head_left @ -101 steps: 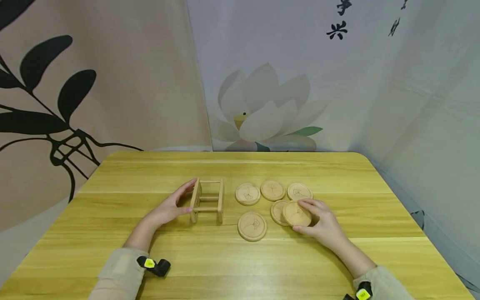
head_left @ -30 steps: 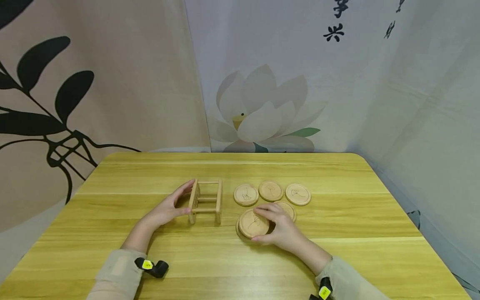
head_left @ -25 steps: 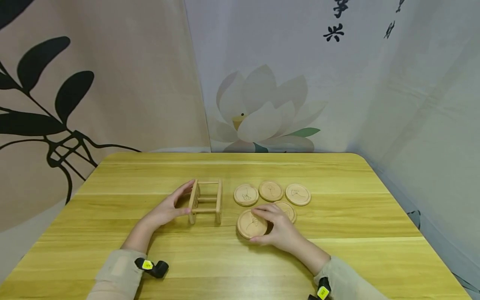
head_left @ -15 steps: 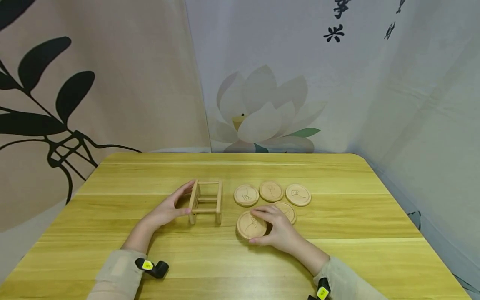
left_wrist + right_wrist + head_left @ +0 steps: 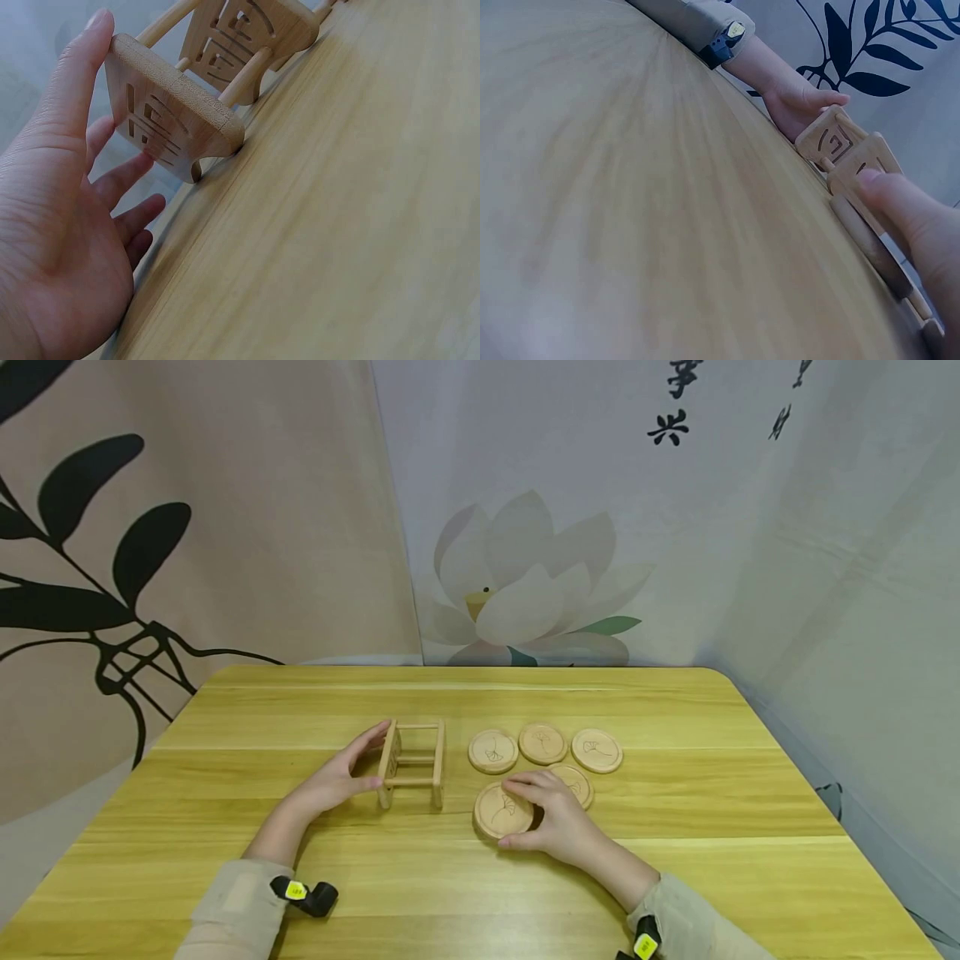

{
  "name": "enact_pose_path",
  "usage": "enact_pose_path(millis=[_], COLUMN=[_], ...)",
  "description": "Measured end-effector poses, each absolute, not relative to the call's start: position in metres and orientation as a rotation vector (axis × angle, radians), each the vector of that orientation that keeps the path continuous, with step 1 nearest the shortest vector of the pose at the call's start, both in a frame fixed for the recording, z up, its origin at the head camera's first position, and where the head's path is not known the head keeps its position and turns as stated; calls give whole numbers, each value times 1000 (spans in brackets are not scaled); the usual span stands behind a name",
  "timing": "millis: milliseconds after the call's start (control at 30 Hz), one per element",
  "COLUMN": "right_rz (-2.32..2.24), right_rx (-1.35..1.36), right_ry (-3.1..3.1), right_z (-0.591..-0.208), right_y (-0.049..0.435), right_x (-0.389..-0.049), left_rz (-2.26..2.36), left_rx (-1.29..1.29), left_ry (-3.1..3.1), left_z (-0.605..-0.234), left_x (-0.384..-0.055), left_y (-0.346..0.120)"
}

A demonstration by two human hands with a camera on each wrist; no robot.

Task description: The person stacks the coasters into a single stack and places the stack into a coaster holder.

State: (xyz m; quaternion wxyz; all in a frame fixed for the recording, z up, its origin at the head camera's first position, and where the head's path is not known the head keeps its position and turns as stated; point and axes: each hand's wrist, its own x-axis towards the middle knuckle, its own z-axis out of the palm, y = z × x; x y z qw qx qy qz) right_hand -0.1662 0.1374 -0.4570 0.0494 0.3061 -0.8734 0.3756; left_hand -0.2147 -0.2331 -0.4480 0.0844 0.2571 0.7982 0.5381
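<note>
My left hand [image 5: 330, 785] spans the side panel of a small wooden coaster holder [image 5: 414, 781], thumb on its near edge and a finger on its far edge. In the left wrist view the thumb lies on the top of the slotted panel [image 5: 161, 112], with fingertips against its face. The holder stands on the table with only bars between its panels. My right hand [image 5: 562, 818] grips a round wooden coaster [image 5: 498, 810] with an engraved ginkgo leaf, between thumb and fingers. That coaster sits over another one, now almost wholly hidden beneath it.
Behind the gripped coaster lie a left coaster [image 5: 492, 752], a middle coaster [image 5: 543, 743] and a right coaster [image 5: 597, 750]. One more coaster [image 5: 576, 781] is partly covered by my right hand. The wooden table [image 5: 420, 893] reaches back to a printed curtain [image 5: 300, 527].
My right hand has carried the coaster leftward from the right-hand group onto the near-left coaster and lined the two up. In the last half second both hands have stayed still.
</note>
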Motion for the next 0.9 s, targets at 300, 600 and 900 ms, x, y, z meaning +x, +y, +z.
enact_pose_path(millis=[300, 600, 900], right_rz=[1118, 1094, 1048], right_rx=[944, 936, 960], right_ry=[-2676, -2703, -2694], right_z=[-456, -457, -456], right_y=[137, 137, 137], right_x=[-167, -167, -168], left_rz=[1594, 1596, 1610], left_rx=[774, 755, 766], left_ry=[2397, 2398, 2384], left_z=[-448, -448, -448], left_x=[-214, -214, -214], left_y=[-234, -233, -234])
